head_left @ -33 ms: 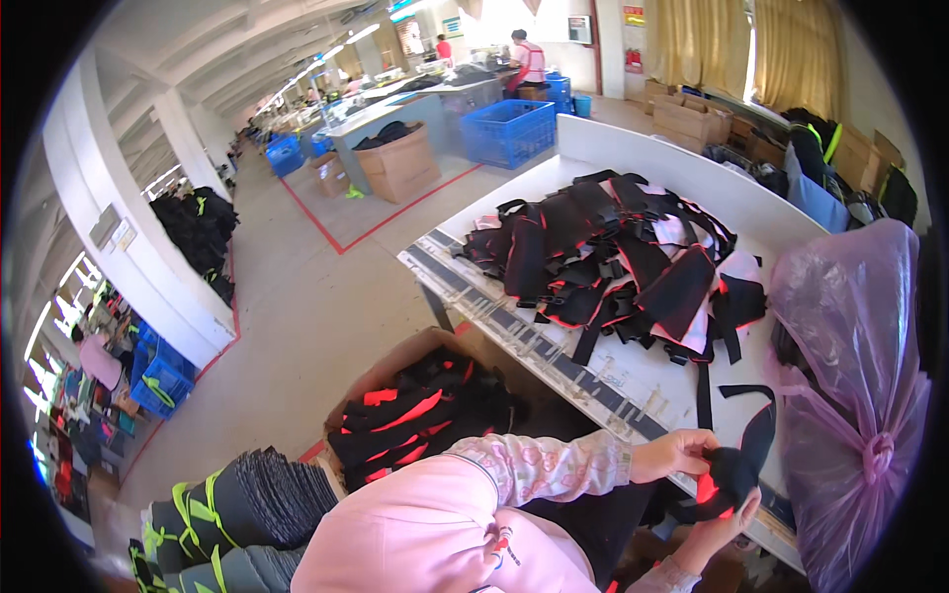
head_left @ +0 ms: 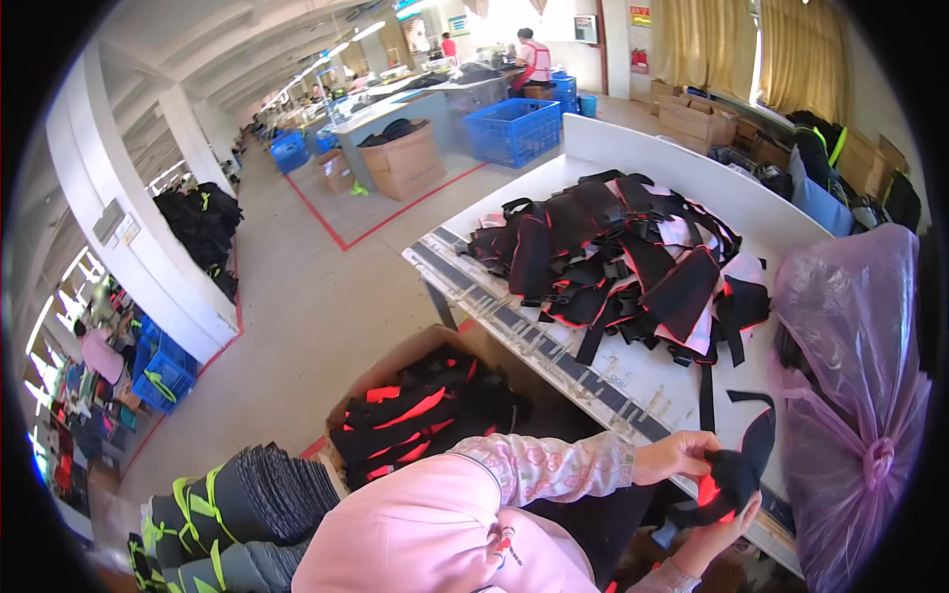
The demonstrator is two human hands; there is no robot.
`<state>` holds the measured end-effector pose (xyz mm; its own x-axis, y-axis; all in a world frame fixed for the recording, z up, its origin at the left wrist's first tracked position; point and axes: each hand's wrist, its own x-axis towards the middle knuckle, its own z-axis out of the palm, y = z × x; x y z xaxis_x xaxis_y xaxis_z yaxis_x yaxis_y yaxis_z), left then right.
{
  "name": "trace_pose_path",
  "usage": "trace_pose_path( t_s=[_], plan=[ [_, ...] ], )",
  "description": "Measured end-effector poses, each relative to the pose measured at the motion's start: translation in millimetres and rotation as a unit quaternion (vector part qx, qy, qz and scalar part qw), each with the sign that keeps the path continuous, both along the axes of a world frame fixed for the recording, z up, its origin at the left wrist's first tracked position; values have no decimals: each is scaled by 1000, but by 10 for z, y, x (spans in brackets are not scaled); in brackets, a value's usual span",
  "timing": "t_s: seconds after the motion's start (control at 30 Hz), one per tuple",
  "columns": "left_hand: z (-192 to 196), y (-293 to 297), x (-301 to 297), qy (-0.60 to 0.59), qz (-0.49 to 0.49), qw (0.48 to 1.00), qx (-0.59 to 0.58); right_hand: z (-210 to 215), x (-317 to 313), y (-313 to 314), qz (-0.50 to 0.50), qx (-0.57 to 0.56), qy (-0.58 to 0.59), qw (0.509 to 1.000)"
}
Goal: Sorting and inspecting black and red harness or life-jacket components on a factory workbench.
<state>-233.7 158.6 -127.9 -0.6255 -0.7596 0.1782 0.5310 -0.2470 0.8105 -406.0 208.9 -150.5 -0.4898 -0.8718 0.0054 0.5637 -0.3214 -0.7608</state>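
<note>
Strap piece (head_left: 733, 479), black with a red patch, is in both hands in the head view, at the near edge of the white table (head_left: 647, 383). The left hand (head_left: 680, 455) pinches it between thumb and fingers, and the right hand (head_left: 730, 526) grips it from the other side; one tapering end curves up over the table top. It looks midway through handling: bunched up, not laid flat or put down. How much of it is done cannot be told, as the hands cover part of it.

On the table, beyond the hands, lies a heap of black strap pieces (head_left: 613, 252) with red edges and pale patches; whether they are finished or waiting is unclear. Left of the table, a cardboard box (head_left: 381, 361) is well filled with black and red fabric pieces (head_left: 415, 410), so plenty seems left there.

A knotted purple plastic bag (head_left: 845, 316) bulges against the table's right side and narrows the room there. A loose black strap (head_left: 707, 400) trails from the heap toward the table's near edge and may get in the way. Tied bundles of dark sheets (head_left: 282, 494) crowd the area farther left of the table; past its far side are a blue crate (head_left: 514, 133) and a co-worker (head_left: 535, 61).
</note>
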Motion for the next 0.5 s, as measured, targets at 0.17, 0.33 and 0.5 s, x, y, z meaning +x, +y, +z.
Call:
trace_pose_path(
  t_s=[0.17, 0.33, 0.5],
  plan=[
    [137, 46, 28, 83, -8, 992, 91, 111, -14, 106, 67, 5, 7, 998],
    [166, 43, 67, 207, -134, 965, 92, 94, -69, 241, 125, -74, 36, 989],
    [173, 92, -33, 184, -160, 966, 89, 290, -14, 238, 251, -137, -65, 956]
  ],
)
